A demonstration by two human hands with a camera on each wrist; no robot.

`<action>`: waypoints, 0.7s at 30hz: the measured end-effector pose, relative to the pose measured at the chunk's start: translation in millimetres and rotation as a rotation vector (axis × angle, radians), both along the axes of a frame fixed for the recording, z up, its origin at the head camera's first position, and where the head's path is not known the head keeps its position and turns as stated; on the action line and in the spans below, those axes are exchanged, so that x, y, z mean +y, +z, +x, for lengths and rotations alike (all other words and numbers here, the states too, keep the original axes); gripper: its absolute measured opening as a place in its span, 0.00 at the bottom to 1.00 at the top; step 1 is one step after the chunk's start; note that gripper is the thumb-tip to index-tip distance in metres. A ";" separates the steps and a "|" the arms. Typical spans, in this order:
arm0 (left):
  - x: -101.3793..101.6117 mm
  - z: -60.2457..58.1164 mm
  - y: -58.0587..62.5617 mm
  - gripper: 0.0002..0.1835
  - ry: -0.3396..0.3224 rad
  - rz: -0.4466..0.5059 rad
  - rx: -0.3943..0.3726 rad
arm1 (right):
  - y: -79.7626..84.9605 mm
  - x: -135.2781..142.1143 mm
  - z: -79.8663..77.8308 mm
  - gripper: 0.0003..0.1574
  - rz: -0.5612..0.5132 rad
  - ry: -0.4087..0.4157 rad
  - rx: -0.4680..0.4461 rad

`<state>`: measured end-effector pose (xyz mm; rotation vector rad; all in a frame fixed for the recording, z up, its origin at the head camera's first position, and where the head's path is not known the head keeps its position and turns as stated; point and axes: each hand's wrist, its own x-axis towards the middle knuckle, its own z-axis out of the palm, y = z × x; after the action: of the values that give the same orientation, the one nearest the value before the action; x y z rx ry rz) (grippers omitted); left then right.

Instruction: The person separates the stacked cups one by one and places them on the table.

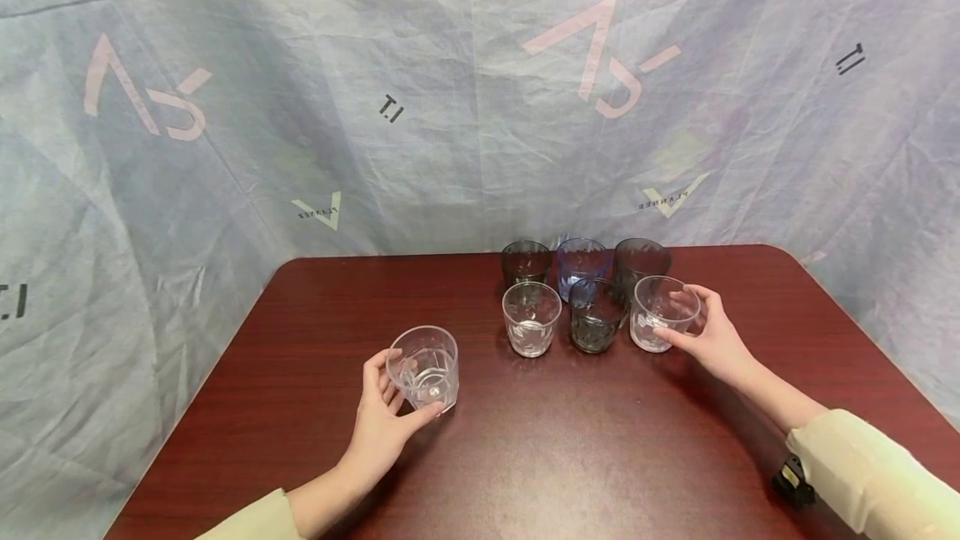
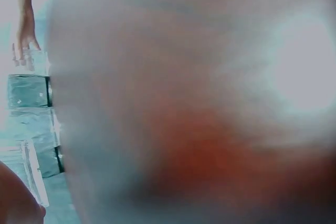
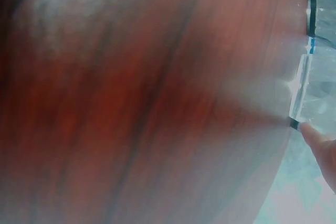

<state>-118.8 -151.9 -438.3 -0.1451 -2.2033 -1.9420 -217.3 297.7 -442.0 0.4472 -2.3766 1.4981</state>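
My left hand (image 1: 378, 423) holds a clear glass (image 1: 425, 365) at the left of the group, thumb low on its near side and fingers round its left side. The glass leans a little; whether its base touches the table I cannot tell. My right hand (image 1: 716, 336) grips another clear glass (image 1: 660, 315) at the right end of the front row, its thumb (image 3: 317, 140) near the base in the right wrist view. Beside that glass stands a dark grey glass (image 1: 594, 327), then a third clear glass (image 1: 531, 332), both upright.
Behind the front row stand a dark glass (image 1: 525, 261), a blue glass (image 1: 581, 261) and another dark glass (image 1: 643, 255), close together near the back edge of the reddish-brown table (image 1: 540, 457). A grey printed cloth (image 1: 450, 148) hangs behind the table and at both sides.
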 end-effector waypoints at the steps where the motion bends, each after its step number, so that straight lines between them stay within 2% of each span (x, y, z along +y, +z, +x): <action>1: 1.9 -1.9 1.6 0.48 -0.003 0.005 0.002 | 0.4 -0.4 0.2 0.49 -0.005 0.003 -0.001; 8: 18.6 -14.2 9.7 0.47 -0.042 0.033 0.035 | 1.6 -2.3 -0.1 0.46 -0.055 0.036 0.010; 13: 34.4 -18.9 7.8 0.46 -0.123 0.024 0.060 | 0.8 -1.6 -0.2 0.46 -0.053 0.035 0.012; 21: 62.4 -27.1 2.0 0.46 -0.272 -0.060 0.078 | -1.0 1.1 -0.5 0.48 -0.018 0.008 -0.001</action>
<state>-145.9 -89.5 -436.3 -0.5467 -2.2920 -1.9621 -217.9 298.7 -443.0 0.4531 -2.3630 1.5220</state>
